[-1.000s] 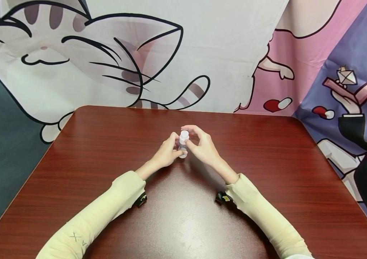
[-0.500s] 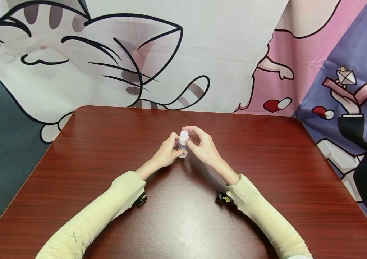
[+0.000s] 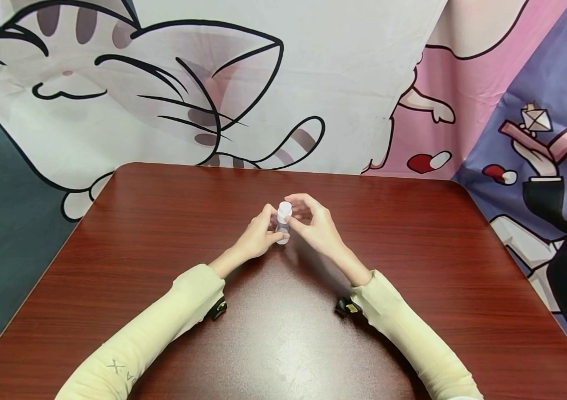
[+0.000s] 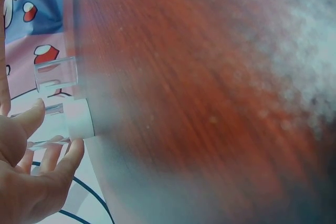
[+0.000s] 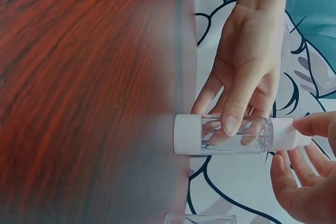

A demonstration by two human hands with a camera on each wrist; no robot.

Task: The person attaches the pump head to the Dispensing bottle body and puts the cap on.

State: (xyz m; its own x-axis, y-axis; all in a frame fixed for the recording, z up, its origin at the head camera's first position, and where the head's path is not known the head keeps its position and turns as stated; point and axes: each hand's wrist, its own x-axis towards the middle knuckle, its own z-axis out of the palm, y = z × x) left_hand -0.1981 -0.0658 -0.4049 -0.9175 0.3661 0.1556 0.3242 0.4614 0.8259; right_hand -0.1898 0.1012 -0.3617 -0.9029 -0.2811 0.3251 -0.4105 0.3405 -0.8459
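Upright over the far half of the brown surface (image 3: 188, 211), a transparent bottle (image 3: 282, 228) shows a white base (image 5: 187, 135) and white top (image 5: 282, 134); the left grip (image 3: 255, 236) holds its clear body, the right grip (image 3: 315, 225) its top.

I have both arms (image 3: 140, 330) slanted inward now, left hand (image 3: 255, 233) gripping, right hand (image 3: 318, 226) facing it with fingers (image 3: 305, 199) bent.

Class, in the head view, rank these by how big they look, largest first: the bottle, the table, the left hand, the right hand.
1. Table
2. Left hand and right hand: too alike to rank
3. Bottle
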